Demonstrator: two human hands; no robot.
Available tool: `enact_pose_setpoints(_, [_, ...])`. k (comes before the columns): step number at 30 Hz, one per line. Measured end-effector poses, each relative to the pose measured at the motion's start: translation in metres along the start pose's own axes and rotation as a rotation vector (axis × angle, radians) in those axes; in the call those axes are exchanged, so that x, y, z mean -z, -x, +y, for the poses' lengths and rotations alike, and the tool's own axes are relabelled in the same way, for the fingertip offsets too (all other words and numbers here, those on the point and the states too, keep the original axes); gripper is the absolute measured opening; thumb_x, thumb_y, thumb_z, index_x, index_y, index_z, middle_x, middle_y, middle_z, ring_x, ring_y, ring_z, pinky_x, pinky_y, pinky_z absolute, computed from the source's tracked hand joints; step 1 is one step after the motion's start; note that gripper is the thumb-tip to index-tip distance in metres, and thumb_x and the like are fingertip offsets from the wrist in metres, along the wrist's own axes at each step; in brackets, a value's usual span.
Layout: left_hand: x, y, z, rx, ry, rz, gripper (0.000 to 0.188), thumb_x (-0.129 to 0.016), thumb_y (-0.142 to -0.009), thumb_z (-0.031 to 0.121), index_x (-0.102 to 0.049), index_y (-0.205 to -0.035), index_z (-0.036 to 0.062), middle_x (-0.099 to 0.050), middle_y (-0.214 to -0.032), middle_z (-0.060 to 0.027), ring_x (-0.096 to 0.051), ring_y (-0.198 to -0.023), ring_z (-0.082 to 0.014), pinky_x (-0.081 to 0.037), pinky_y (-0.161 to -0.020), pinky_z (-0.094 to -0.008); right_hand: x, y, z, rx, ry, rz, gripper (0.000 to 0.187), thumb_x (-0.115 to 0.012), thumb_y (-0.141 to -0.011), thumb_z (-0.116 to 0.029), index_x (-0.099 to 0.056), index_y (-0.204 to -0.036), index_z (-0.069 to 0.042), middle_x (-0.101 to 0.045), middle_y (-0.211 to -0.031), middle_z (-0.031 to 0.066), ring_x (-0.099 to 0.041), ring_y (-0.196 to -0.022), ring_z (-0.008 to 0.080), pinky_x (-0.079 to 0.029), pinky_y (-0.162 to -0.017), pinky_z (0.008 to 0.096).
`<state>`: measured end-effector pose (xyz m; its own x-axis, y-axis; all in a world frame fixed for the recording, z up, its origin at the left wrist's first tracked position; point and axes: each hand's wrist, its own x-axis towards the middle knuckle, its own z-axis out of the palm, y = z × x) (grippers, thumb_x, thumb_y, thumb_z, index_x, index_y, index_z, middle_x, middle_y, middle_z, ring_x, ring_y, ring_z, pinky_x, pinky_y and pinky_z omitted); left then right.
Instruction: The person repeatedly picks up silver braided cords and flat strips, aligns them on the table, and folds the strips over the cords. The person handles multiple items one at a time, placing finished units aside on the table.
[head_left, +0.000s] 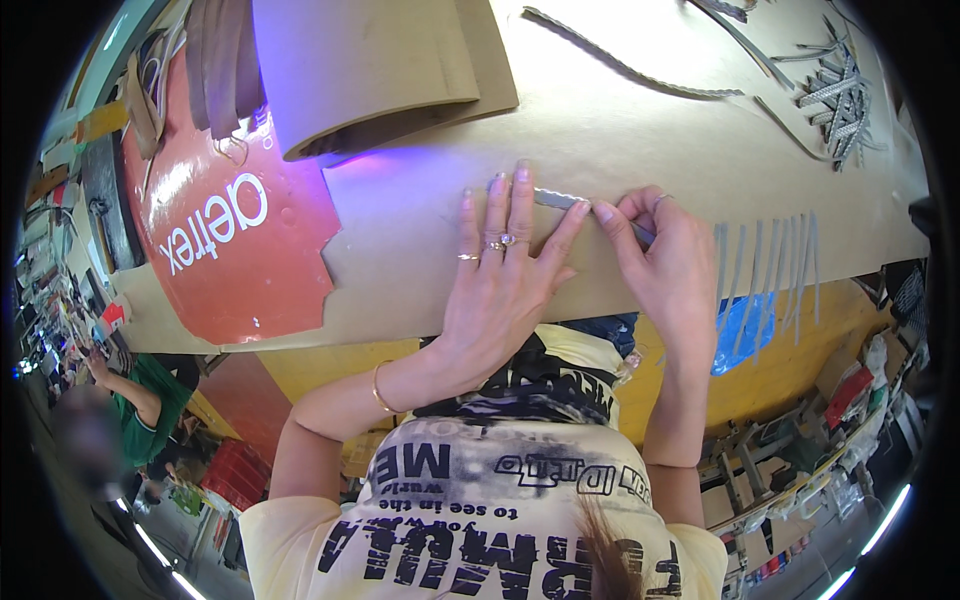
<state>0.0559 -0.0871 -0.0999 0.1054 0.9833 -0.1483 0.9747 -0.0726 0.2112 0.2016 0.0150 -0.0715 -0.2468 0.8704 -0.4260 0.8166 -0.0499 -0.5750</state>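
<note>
A short grey strip (556, 198) with a wavy, braided-looking edge lies on the brown-covered table (420, 215) in front of me. My left hand (500, 275) rests palm down with its fingers spread, and its index fingertip presses on the strip near the right end. Close beside that fingertip, my right hand (672, 255) is closed in a pinch on the grey strip, part of which shows below its fingers. The rest of the strip is hidden under my hands.
Thin grey strips (770, 250) hang over the near edge at right, by a blue plastic bag (742, 335). Braided strips (840, 105) are heaped far right; a long braided strip (630, 70) lies beyond. A curved brown sheet (370, 60) and red sheet (290, 260) occupy the left.
</note>
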Motion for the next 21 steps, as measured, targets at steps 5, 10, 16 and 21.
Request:
enact_pose_setpoints(5, [0.0, 0.0, -0.001, -0.03, -0.115, -0.009, 0.073, -0.063, -0.088, 0.048, -0.036, -0.153, 0.0246, -0.031, -0.151, -0.0312, -0.035, -0.139, -0.0429, -0.025, -0.116, -0.0575, 0.022, 0.004, 0.013, -0.166, -0.071, -0.082, 0.03, -0.071, -0.089, -0.029, -0.067, -0.084, 0.0, -0.058, -0.058, 0.0111, -0.051, -0.047, 0.0194, -0.041, -0.052, 0.0336])
enact_pose_setpoints(10, [0.001, 0.0, 0.0, -0.034, -0.138, -0.016, 0.074, -0.063, -0.088, 0.048, -0.036, -0.153, 0.0254, -0.03, -0.151, -0.0314, -0.036, -0.138, -0.0436, -0.025, -0.115, -0.0579, 0.025, 0.002, 0.023, -0.065, -0.113, -0.082, 0.025, -0.07, -0.089, -0.025, -0.067, -0.084, 0.0, -0.057, -0.057, 0.0099, -0.047, -0.047, 0.0161, -0.039, -0.051, 0.0322])
enact_pose_setpoints(16, [0.002, -0.001, 0.001, -0.009, -0.073, -0.046, 0.075, -0.068, -0.086, 0.041, -0.035, -0.152, 0.031, -0.026, -0.154, -0.0309, -0.031, -0.14, -0.0462, -0.023, -0.114, -0.0605, 0.023, 0.002, 0.024, -0.036, -0.104, -0.062, 0.024, -0.07, -0.088, -0.024, -0.067, -0.084, 0.0, -0.06, -0.059, 0.0117, -0.054, -0.049, 0.0199, -0.042, -0.052, 0.0333])
enact_pose_setpoints(21, [0.003, -0.003, 0.004, -0.032, -0.145, -0.055, 0.073, -0.064, -0.088, 0.047, -0.033, -0.153, 0.0355, -0.027, -0.151, -0.0343, -0.034, -0.136, -0.0503, -0.026, -0.112, -0.0635, 0.022, 0.003, 0.022, -0.041, -0.068, -0.054, 0.024, -0.07, -0.089, -0.024, -0.068, -0.085, -0.001, -0.061, -0.06, 0.0127, -0.059, -0.051, 0.0228, -0.044, -0.054, 0.0344])
